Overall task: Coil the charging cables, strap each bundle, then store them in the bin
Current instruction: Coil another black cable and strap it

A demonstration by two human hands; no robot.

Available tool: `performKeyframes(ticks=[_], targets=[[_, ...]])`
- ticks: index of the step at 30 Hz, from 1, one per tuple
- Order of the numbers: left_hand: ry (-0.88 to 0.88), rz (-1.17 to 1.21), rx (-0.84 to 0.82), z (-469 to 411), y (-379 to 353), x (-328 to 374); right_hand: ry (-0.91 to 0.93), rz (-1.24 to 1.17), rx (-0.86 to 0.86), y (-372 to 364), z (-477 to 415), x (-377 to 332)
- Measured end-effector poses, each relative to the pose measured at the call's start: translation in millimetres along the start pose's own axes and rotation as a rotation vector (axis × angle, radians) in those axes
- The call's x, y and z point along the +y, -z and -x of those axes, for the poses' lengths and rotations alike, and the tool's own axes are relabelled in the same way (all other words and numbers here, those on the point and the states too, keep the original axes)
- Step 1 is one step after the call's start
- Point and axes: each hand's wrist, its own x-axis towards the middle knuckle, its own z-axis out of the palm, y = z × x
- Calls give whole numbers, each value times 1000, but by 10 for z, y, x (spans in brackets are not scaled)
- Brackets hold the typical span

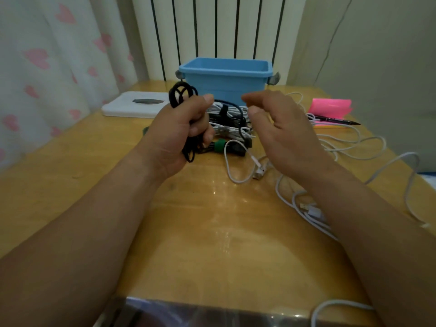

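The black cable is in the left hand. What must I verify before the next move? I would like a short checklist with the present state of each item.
1. Grip of the left hand on the black cable coil: ok, fingers curl round it.
2. Black cable fully coiled: not ok, one end runs out toward the strapped white bundles.
3. Right hand free: ok, it holds nothing.
4. Strap ready: cannot tell, none clearly seen.
5. Blue bin open: ok, no lid on it.
6. Loose white cables apart from the coil: ok, they lie on the table at right.
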Motion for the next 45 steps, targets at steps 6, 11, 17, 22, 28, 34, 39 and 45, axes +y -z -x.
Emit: performKeyframes(ticks=[6,11,17,22,28,34,39,45], targets=[[-32,-48,56,-11,-66,-40,-58,-257,-167,-82,66,-104],[-54,-311,-40,64,-227,-104,-145,-464,-59,-126,102,-221],[52,-170,-84,58,-308,-149,-77,-389,26,-124,99,-256],[58,73,30,41,-332,-102,4,-283,-127,-254,119,-268],[101,267,184,-7,-239,-93,-123,-265,-106,-283,104,-222],[131,280,82,20,-292,-89,-151,-365,-176,-284,137,-322],[40,108,161,-29,-188,-97,-81,-138,7,-194,127,-278],[-58,-740,-204,160,-344,-67,-90,-186,-86,-111,105,-241]])
